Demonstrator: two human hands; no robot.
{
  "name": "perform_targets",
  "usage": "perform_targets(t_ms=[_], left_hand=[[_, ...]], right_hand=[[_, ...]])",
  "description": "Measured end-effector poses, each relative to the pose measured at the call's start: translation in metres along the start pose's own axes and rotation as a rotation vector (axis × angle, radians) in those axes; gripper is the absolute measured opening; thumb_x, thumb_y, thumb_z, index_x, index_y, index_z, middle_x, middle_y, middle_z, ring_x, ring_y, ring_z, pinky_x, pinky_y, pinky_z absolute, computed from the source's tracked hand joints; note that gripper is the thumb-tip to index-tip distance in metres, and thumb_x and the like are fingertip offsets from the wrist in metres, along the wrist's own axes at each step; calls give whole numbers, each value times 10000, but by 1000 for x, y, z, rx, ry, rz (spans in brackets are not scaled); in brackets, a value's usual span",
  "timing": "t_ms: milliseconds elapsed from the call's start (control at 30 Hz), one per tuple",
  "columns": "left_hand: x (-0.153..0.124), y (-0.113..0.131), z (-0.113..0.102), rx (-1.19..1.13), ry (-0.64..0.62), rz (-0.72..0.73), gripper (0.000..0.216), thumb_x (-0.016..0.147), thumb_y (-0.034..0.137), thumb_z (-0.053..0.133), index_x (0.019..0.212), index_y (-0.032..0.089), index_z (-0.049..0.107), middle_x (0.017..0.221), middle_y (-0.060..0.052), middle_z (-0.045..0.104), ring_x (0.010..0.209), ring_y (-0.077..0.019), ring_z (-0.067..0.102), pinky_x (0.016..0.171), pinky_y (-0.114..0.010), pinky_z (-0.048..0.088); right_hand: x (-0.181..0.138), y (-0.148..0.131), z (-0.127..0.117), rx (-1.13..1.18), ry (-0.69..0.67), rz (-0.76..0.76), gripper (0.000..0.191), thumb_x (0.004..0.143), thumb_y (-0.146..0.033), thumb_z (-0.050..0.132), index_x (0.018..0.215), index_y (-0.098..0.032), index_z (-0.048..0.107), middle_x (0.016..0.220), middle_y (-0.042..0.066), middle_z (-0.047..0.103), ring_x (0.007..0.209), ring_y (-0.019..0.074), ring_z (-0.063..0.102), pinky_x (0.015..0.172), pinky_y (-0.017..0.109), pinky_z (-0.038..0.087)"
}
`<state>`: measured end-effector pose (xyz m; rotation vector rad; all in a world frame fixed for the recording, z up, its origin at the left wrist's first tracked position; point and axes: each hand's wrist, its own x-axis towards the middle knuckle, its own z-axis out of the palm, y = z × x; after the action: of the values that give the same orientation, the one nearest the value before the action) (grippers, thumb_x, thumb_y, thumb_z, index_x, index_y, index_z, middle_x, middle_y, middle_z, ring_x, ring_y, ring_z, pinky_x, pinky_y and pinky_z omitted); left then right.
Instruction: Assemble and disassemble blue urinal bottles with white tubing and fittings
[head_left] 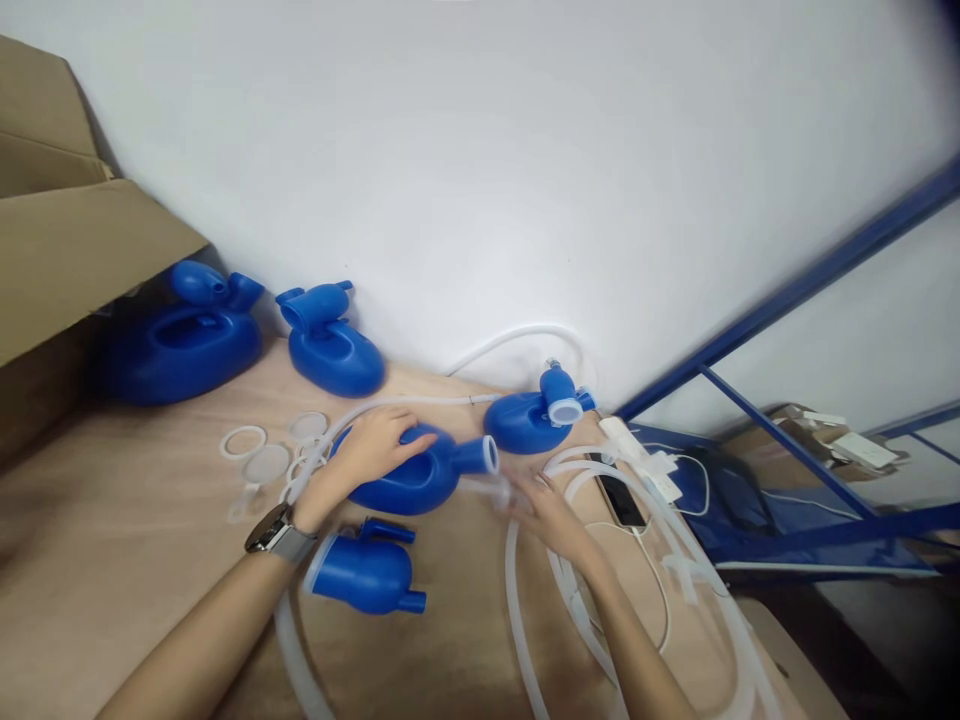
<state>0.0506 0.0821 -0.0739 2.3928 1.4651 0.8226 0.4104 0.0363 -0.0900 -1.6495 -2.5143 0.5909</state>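
A blue plastic urinal bottle lies on its side, its white-rimmed mouth pointing right. My left hand, wearing a watch, grips it from above with fingers around the handle. Just right of that mouth is my right hand, blurred, fingers bent together; a whitish translucent piece shows at the fingertips, its kind unclear. Close to my left wrist lies a blue funnel-shaped cup with a white rim and a narrow spout. White rings and clear discs lie left of the bottle.
Blue bottles with cups attached stand along the wall: one at left, one beside it, one at right. A cardboard box is far left. Clear tubing, a phone and a power strip lie at right.
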Motion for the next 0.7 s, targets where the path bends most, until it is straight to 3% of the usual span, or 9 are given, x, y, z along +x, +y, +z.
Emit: perform_targets(t_ms=[100, 167, 267, 367, 567, 700], left_hand=[[-1, -1, 1, -8, -4, 7, 452, 1054, 574, 523, 883, 195, 700, 1023, -72, 753, 967, -255, 681, 821, -344, 454], [-1, -2, 1, -12, -9, -1, 449, 1055, 574, 521, 899, 198, 710, 1039, -74, 757, 977, -252, 683, 823, -337, 458], [-2, -1, 0, -10, -8, -6, 449, 1054, 576, 521, 907, 199, 715, 1036, -74, 759, 978, -251, 685, 827, -334, 460], [-2, -1, 0, -6, 4, 4, 454, 1050, 586, 524, 902, 197, 705, 1026, -68, 758, 970, -254, 685, 824, -342, 453], [-1, -4, 3, 13, -6, 20, 454, 1055, 580, 515, 897, 192, 692, 1027, -74, 755, 984, -271, 682, 835, -360, 446], [-1, -4, 3, 19, -7, 12, 448, 1057, 581, 514, 907, 197, 690, 1017, -69, 754, 974, -265, 687, 822, -356, 447]], right_hand=[[-7, -5, -23, -4, 130, -8, 607, 1028, -467, 537, 1593, -275, 424, 1385, 106, 668, 961, 215, 718, 1009, 453, 575], [-16, -9, -47, -89, 192, -17, 624, 1028, -507, 534, 1598, -277, 426, 1299, 98, 691, 810, 189, 695, 863, 395, 603], [-29, -15, -84, -295, 321, -78, 616, 1026, -543, 536, 1575, -271, 477, 1106, 79, 716, 815, 214, 693, 804, 381, 582], [-28, -26, -102, -453, 415, -215, 609, 1026, -551, 548, 1564, -270, 499, 1087, 89, 708, 895, 236, 693, 811, 378, 553], [16, -46, -76, -576, 304, -499, 620, 1048, -458, 545, 1623, -283, 391, 1165, 108, 699, 1032, 259, 659, 899, 424, 523], [40, -46, -57, -468, 276, -518, 740, 1039, -392, 571, 1675, -201, 244, 1230, 149, 682, 1115, 289, 643, 977, 480, 539]])
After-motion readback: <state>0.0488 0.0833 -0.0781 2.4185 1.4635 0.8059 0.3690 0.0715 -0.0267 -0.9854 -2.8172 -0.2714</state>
